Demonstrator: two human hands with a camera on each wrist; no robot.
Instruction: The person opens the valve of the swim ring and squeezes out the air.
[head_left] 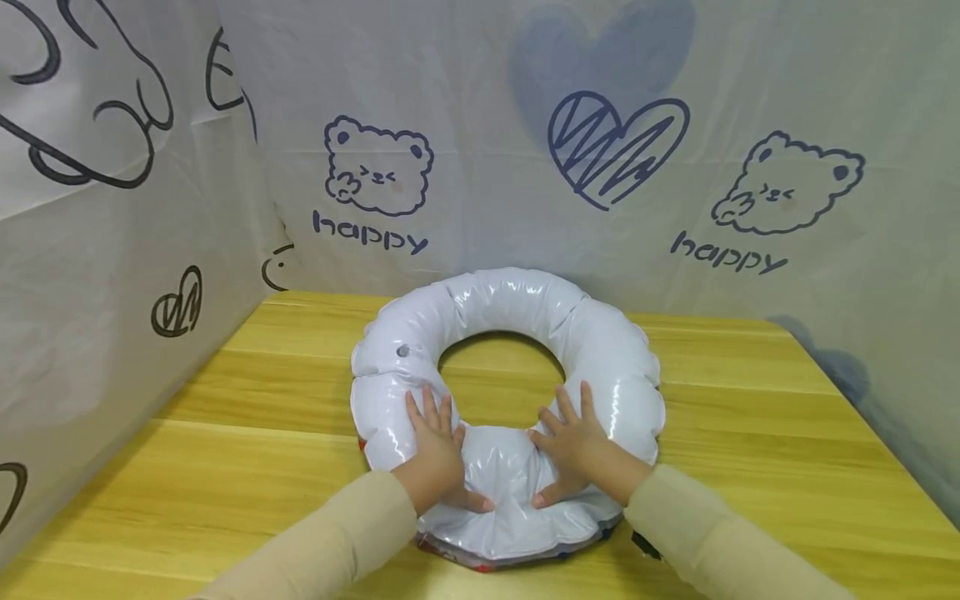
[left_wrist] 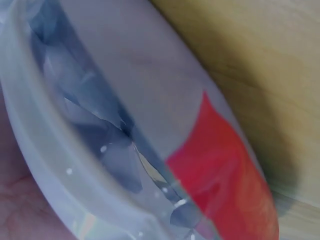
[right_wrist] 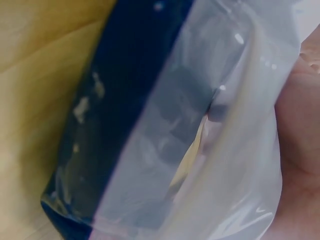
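An inflated white swim ring (head_left: 517, 296) lies on the wooden table, its glossy plastic creased at the near side. My left hand (head_left: 437, 454) rests on its near left part with fingers spread and straight. On the near right part my right hand (head_left: 573, 446) presses with its fingers likewise spread, both thumbs pointing inward. A small round valve (head_left: 403, 351) shows on the ring's upper left. In the left wrist view the underside of the swim ring (left_wrist: 145, 65) carries a red patch; in the right wrist view its underside (right_wrist: 120, 85) has a dark blue band.
The yellow wood-grain table (head_left: 750, 433) extends on both sides of the ring. Behind it hangs a pale cloth (head_left: 487, 200) printed with hearts, bears and the word "happy". A small black object (head_left: 645, 546) lies partly hidden by the right sleeve.
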